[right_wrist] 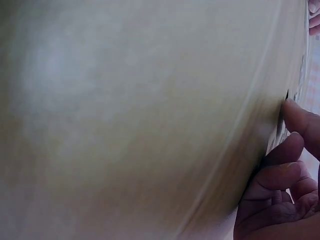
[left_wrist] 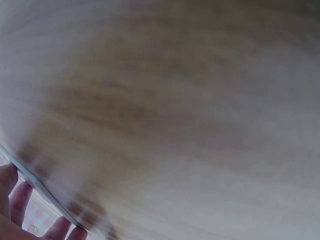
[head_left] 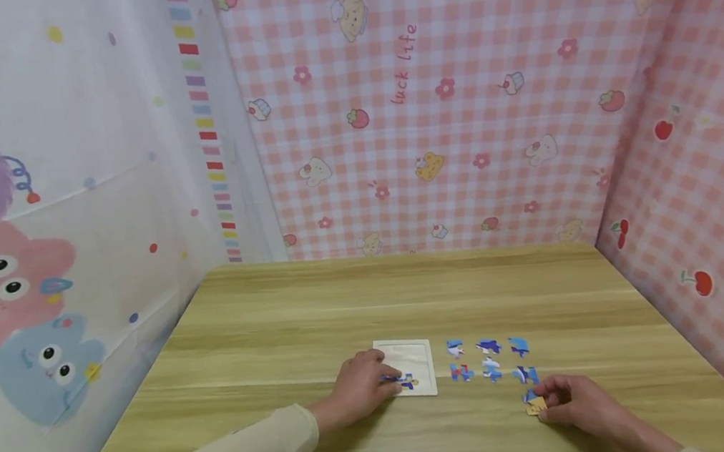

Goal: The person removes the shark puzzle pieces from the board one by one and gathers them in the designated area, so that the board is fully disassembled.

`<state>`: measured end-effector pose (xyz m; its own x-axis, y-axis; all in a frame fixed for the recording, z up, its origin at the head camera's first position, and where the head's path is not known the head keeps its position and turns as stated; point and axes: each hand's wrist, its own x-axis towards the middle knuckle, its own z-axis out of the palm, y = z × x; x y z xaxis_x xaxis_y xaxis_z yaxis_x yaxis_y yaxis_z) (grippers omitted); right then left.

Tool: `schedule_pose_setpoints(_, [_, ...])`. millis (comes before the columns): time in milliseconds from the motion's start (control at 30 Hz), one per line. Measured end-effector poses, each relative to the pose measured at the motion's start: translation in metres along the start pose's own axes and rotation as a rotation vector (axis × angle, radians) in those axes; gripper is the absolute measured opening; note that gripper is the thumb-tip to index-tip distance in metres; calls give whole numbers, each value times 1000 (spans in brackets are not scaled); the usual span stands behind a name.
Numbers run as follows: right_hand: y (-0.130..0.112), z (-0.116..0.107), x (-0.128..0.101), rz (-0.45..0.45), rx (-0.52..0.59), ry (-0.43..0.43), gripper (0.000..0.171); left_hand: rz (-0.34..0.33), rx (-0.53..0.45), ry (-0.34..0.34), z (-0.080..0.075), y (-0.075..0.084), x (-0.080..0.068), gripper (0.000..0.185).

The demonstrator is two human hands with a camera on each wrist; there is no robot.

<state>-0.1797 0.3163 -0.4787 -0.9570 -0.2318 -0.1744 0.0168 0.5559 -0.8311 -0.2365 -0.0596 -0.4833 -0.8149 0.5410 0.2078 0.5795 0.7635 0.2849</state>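
On the table, right hand (head_left: 578, 404) fingers pinch a flat-lying puzzle piece (head_left: 534, 402).

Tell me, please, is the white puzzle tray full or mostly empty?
Mostly empty: the tray shows bare white, with one piece at its near edge by the left hand.

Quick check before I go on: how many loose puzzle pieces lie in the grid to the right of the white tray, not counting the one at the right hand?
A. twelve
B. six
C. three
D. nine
B: the loose puzzle pieces lie in two rows of three beside the white tray, apart from the piece at the right hand.
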Motion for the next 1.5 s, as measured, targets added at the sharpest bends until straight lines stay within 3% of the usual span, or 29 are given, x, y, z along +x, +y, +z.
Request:
schedule_pose_setpoints(567, [-1, 4, -1, -18, -11, 34, 43, -13, 6, 17, -3, 3, 1, 22])
schedule_pose_setpoints(800, [-19, 15, 4, -14, -34, 102, 38, -4, 2, 38, -1, 2, 1, 23])
schedule_pose_setpoints(1033, [-54, 42, 26, -70, 60, 87, 30, -48, -5, 47, -1, -11, -2, 29])
schedule_pose_setpoints(1233, [-83, 78, 52, -91, 70, 69, 31, -83, -47, 6, -10, -25, -6, 39])
schedule_pose_setpoints(1500, [-110, 119, 79, -82, 49, -4, 38, -26, -61, -20, -13, -26, -5, 45])
